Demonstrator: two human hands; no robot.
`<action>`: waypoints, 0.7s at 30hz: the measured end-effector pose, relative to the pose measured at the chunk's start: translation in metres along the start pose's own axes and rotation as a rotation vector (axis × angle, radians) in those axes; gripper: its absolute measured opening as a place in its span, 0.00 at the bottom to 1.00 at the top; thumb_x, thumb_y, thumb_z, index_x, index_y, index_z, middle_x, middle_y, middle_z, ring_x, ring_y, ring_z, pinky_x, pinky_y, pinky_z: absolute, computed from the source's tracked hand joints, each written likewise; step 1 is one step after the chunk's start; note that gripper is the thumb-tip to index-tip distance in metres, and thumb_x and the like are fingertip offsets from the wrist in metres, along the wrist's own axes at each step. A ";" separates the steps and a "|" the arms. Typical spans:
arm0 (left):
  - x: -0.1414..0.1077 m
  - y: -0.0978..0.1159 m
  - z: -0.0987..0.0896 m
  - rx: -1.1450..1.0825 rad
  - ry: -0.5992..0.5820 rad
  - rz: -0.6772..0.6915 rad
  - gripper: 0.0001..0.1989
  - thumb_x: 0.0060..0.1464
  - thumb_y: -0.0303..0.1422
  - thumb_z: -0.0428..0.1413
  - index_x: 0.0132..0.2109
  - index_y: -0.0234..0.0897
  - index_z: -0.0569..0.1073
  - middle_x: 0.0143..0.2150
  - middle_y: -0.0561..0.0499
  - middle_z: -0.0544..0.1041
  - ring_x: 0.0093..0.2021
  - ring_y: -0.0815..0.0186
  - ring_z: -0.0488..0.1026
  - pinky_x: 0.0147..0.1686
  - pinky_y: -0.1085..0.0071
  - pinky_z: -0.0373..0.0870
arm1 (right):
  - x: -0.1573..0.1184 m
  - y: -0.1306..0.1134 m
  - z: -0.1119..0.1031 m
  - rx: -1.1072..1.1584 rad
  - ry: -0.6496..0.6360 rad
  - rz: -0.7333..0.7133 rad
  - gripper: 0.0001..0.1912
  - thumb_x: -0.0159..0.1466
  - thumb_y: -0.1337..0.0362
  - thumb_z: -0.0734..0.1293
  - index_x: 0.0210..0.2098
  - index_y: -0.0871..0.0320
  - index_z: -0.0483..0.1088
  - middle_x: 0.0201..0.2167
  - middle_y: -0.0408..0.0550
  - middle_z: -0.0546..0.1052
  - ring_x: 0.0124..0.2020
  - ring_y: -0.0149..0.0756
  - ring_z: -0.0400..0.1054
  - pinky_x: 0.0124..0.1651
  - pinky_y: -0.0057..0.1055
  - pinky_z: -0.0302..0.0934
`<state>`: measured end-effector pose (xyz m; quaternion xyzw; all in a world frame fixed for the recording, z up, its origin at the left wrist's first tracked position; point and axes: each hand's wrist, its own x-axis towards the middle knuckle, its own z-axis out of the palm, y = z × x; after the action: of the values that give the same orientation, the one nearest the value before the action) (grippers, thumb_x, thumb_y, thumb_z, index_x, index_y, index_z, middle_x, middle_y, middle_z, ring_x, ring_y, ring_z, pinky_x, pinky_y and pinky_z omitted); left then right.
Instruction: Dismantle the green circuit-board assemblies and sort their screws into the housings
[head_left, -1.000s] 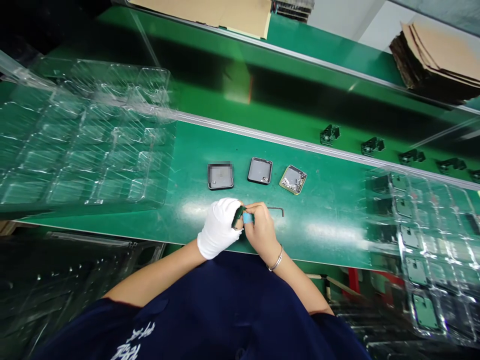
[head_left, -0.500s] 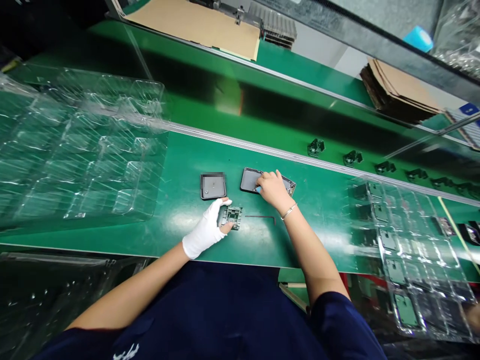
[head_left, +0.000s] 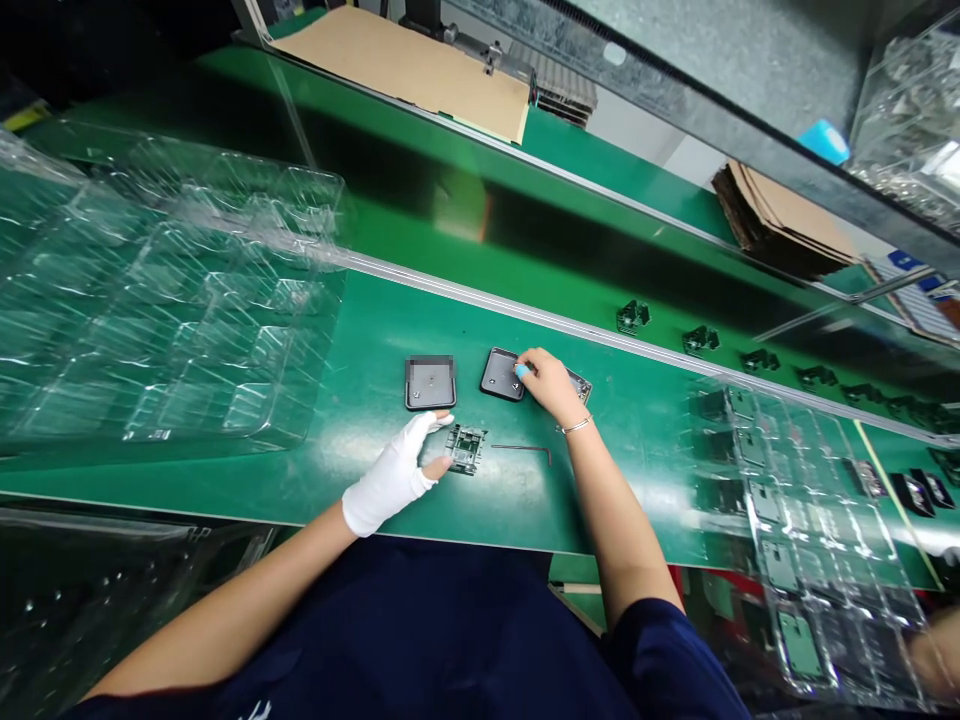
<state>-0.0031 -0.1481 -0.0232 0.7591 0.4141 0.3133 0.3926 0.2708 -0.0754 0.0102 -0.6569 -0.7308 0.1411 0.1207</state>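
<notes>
My left hand (head_left: 394,467), in a white glove with bare fingertips, is open. Its thumb and fingers are spread at the left side of a small green circuit board assembly (head_left: 465,448) that lies on the bench. My right hand (head_left: 553,382), with a blue cover on one fingertip and a bracelet at the wrist, pinches the right edge of a dark case half (head_left: 501,374). Partly hidden behind this hand is another case part with a board in it (head_left: 580,387). A second dark case half (head_left: 431,384) lies open side up to the left. Below my right hand rests a hex key (head_left: 523,448).
Clear plastic trays (head_left: 217,300) fill the left side. At right, a clear compartment tray (head_left: 784,560) holds flat green parts. Several small board assemblies (head_left: 634,316) stand in a row along the back. Cardboard sheets (head_left: 405,65) lie on the shelf above. Another person's arm (head_left: 934,655) shows at lower right.
My left hand has drawn back left, off the board assembly, with its fingers wider apart. My right fingers now pinch the dark case half, which has turned slightly. The view has shifted a little.
</notes>
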 end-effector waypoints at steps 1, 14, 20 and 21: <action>0.002 0.002 -0.002 0.014 0.036 0.008 0.22 0.58 0.39 0.52 0.57 0.36 0.63 0.55 0.40 0.72 0.55 0.57 0.71 0.56 0.55 0.68 | -0.004 -0.002 -0.002 0.127 0.045 0.017 0.09 0.63 0.68 0.58 0.37 0.60 0.70 0.34 0.47 0.74 0.33 0.33 0.65 0.38 0.28 0.58; 0.019 0.039 -0.006 0.031 0.021 0.146 0.16 0.61 0.42 0.49 0.32 0.39 0.76 0.34 0.49 0.78 0.33 0.65 0.75 0.37 0.68 0.73 | -0.087 -0.085 0.015 1.053 -0.229 -0.058 0.09 0.61 0.58 0.65 0.33 0.57 0.68 0.29 0.42 0.71 0.30 0.30 0.63 0.36 0.28 0.61; 0.012 0.046 0.001 -0.198 -0.041 0.047 0.11 0.56 0.40 0.53 0.31 0.39 0.70 0.30 0.52 0.73 0.29 0.66 0.71 0.32 0.68 0.73 | -0.103 -0.088 0.028 1.361 -0.254 0.124 0.16 0.55 0.51 0.70 0.29 0.56 0.67 0.24 0.40 0.68 0.25 0.28 0.61 0.32 0.28 0.59; 0.012 0.046 0.002 -0.209 -0.060 0.063 0.11 0.56 0.40 0.53 0.31 0.39 0.70 0.29 0.52 0.72 0.28 0.67 0.71 0.31 0.68 0.72 | -0.105 -0.088 0.027 1.365 -0.276 0.110 0.16 0.55 0.51 0.70 0.29 0.56 0.67 0.24 0.40 0.68 0.25 0.28 0.61 0.32 0.28 0.59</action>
<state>0.0214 -0.1547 0.0169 0.7357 0.3432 0.3443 0.4716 0.1906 -0.1900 0.0180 -0.4462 -0.4532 0.6568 0.4052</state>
